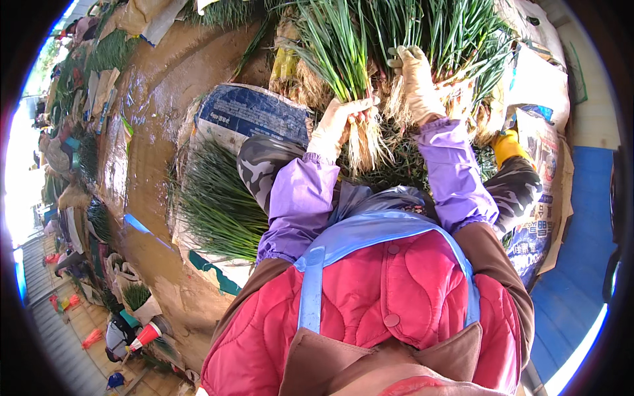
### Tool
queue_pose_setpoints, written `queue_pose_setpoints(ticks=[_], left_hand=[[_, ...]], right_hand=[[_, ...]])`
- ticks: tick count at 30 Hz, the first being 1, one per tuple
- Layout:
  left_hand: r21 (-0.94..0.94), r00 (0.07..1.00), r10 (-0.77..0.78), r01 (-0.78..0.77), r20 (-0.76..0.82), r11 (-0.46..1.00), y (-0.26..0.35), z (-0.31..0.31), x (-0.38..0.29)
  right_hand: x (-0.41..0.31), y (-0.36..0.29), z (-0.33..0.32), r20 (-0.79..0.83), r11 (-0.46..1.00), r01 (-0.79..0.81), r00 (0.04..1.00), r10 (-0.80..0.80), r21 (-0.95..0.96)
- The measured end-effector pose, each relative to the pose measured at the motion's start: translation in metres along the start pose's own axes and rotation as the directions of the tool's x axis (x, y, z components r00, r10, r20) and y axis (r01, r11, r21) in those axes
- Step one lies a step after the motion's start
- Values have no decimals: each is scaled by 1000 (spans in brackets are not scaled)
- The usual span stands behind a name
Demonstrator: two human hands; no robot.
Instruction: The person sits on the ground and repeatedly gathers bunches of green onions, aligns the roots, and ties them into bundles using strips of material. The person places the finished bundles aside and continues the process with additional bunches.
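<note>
My left hand (337, 123), in a pale glove, grips a bunch of green onions (349, 64) just above the roots. The green leaves point away from me, and the stringy pale roots (365, 143) hang towards my lap. My right hand (417, 81), gloved too, is at the larger heap of green onions (453, 37) in front of me. Its fingers are bent against the stalks; whether they hold any is not clear. Loose leaf scraps (396, 166) lie below both hands.
Trimmed-looking green onions (223, 198) lie on sacking at my left. A blue printed sack (257, 111) is beside my knee, and another printed sack (537, 198) stands at right. Wet brown ground (153, 163) stretches left, towards people and more bundles.
</note>
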State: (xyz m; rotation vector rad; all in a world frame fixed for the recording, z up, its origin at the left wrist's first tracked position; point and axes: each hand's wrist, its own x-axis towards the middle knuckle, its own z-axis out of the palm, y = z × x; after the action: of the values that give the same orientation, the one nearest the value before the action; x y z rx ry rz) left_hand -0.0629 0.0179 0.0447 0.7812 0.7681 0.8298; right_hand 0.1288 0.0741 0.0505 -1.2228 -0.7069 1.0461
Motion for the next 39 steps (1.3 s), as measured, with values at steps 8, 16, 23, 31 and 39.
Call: queue_pose_setpoints(ticks=[8,16,23,31,39], left_hand=[[-291,988,-118,141,96,946,-5,-6,2],[40,984,-50,58,-173,998,-27,-7,10],[-2,997,-58,58,-45,998,2,9,0],[-65,980,-32,45,194,997,6,12,-26],[-349,993,115,-122,-40,929,11,9,6]], right_hand=[[-29,20,-4,438,877,-476,804,403,67],[-39,28,8,353,432,401,916,-192,-807],[-51,18,14,136,849,-490,872,471,199],[8,-30,-39,11,978,-94,995,98,-189],[-35,-27,-53,661,-579,481,737,-140,-658]])
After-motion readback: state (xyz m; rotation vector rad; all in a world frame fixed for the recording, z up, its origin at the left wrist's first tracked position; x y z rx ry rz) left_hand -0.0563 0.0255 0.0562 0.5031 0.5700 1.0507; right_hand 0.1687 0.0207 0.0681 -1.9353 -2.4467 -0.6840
